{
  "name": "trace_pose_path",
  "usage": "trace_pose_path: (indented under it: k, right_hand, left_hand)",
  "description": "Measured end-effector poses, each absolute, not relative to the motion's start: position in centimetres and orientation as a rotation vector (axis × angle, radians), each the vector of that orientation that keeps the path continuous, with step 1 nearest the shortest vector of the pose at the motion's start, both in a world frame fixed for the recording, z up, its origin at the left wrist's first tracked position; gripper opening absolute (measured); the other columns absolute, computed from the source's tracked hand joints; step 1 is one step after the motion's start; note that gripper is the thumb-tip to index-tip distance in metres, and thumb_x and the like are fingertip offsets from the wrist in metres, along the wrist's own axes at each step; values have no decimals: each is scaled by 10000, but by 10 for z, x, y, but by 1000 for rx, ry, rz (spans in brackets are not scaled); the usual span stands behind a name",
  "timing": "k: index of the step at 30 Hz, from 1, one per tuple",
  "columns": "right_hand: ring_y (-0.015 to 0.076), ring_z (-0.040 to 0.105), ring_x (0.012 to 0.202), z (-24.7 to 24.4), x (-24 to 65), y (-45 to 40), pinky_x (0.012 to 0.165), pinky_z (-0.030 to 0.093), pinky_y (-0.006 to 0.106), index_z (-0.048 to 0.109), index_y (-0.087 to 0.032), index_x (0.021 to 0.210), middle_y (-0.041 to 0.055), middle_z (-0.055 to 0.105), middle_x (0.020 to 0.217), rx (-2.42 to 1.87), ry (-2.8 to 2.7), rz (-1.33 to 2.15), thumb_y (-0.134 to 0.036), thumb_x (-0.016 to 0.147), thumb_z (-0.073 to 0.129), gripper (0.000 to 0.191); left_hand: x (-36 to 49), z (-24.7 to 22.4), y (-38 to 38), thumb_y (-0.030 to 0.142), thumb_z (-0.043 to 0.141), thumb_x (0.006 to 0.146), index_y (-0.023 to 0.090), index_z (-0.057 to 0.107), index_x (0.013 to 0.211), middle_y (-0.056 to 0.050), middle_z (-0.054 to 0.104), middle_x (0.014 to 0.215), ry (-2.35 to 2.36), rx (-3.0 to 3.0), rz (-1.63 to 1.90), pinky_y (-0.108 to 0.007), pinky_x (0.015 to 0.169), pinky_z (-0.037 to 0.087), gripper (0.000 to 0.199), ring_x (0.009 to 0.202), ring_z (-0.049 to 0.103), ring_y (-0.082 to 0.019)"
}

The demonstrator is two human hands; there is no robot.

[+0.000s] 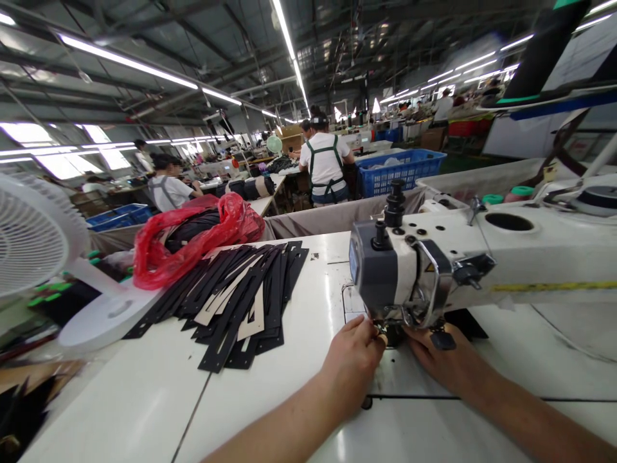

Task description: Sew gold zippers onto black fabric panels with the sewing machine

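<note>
My left hand (354,357) is at the left side of the needle area of a white and grey sewing machine (385,257), its fingers bent and pressed together at the presser foot. What they grip is too small to make out. On the machine's other side, my right hand (441,360) reaches under the head, with its fingertips hidden behind machine parts. A dark flat piece (465,323) lies just behind that hand. Left of the machine, a fanned pile of black slotted strips (241,315) lies on the white table (149,399), a few showing beige faces.
A white fan (106,308) stands at the left. Behind the strips is a red plastic bag (193,238) with dark material inside. A blue basket (405,170) and a person in a white shirt (325,161) are beyond the table.
</note>
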State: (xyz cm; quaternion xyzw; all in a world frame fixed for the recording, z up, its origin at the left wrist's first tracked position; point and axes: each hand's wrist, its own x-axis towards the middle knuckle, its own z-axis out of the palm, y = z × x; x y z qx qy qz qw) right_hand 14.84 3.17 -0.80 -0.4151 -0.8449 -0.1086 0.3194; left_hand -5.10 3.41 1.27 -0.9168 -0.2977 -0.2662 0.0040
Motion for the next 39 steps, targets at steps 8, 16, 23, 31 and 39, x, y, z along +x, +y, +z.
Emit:
trace_pose_path:
  k: [8, 16, 23, 31, 39]
  right_hand:
    - [198, 642, 700, -4, 149, 32, 639, 522, 307, 623, -175, 788, 69, 671, 746, -1109, -2241, -180, -132, 836, 390, 242]
    - [199, 652, 740, -3, 150, 32, 679, 538, 308, 627, -168, 818, 71, 675, 776, -1137, -2239, -99, -161, 865, 372, 259]
    - [194, 653, 723, -6, 154, 34, 685, 537, 300, 638, -159, 838, 78, 682, 791, -1203, -2238, -53, -176, 869, 381, 259]
    - [202, 656, 733, -9, 153, 34, 685, 533, 311, 639, -155, 844, 82, 684, 796, -1242, -2243, -65, -191, 876, 372, 271]
    - [194, 651, 734, -11, 155, 35, 705, 522, 313, 644, -150, 807, 86, 686, 804, -1212, -2271, -102, -160, 843, 408, 239]
  left_hand:
    - [-52, 13, 37, 133, 404, 912, 147, 610, 845, -63, 595, 805, -923, -2895, -896, -315, 802, 514, 217, 841, 574, -188]
    - [-53, 11, 37, 124, 439, 900, 126, 620, 858, -67, 602, 821, -919, -2875, -852, -309, 820, 505, 186, 833, 578, -184]
    - [-54, 10, 37, 127, 475, 892, 115, 629, 883, -83, 609, 860, -948, -2886, -818, -322, 847, 499, 154, 881, 578, -190]
    - [-54, 8, 38, 109, 486, 873, 118, 640, 880, -81, 623, 853, -971, -2901, -832, -338, 847, 503, 155, 873, 586, -199]
    - [-55, 5, 40, 85, 479, 864, 134, 633, 921, -67, 638, 861, -955, -2913, -849, -326, 846, 506, 172, 887, 602, -190]
